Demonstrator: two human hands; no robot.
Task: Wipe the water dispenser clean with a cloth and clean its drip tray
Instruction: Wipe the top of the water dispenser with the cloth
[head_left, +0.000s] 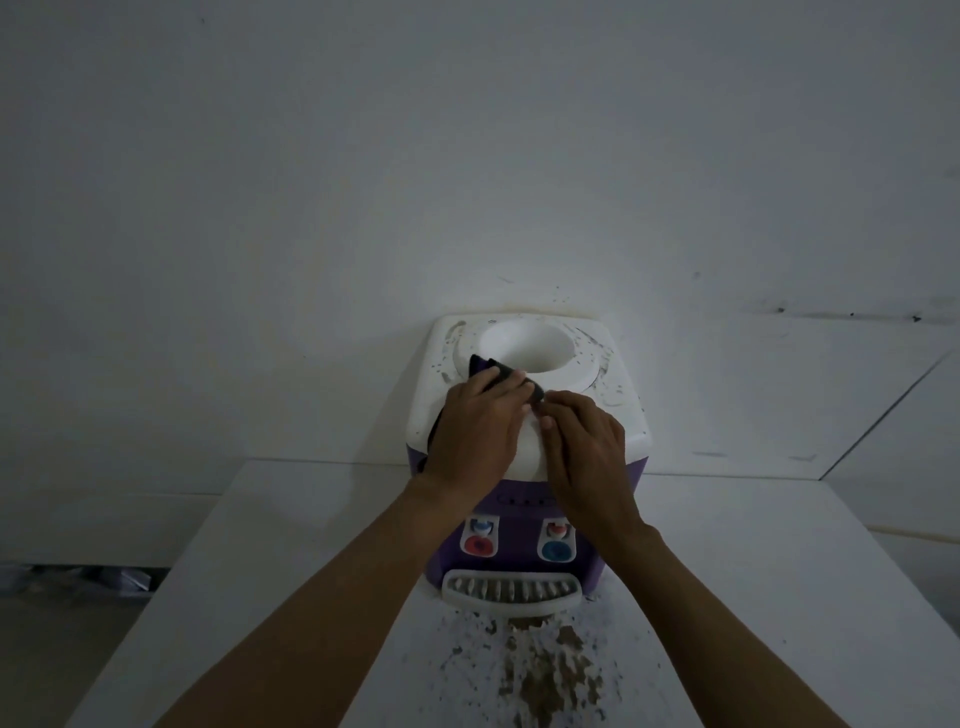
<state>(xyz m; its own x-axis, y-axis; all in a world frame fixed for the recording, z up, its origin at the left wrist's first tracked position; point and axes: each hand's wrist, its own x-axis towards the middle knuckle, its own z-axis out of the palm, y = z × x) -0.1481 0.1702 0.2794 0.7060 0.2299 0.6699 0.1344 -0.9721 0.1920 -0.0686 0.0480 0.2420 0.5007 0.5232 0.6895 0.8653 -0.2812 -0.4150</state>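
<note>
While both hands are up on the lid, here's the status from where I stand: the water dispenser sits on the white table, back to the wall, white top, purple body. The dark cloth lies on the top's front-left, at the rim of the bottle well, with a tail hanging off the left edge. The left hand lies over it, fingers curled down onto the fabric and gripping it. The right hand is just beside it, thumb and forefinger apparently pinching the cloth's near corner; the light is dim, so that's a read, not a certainty. My guess is a regrip or fold before a wiping pass. Dark specks ring the well, mostly right and back-left. To do it well, fold to a flat pad, not a wad. Run arcs round the well rim and outward to the edges, so grit doesn't drop into the well. Brace the body with the free hand, since the unit looks light and could skid. Refold to a clean face once the pad loads up. The drip tray sits at the base front, below the red tap and blue tap, and looks untouched. There's a flaked stain on the table in front of it. Top first, tray last.
</note>
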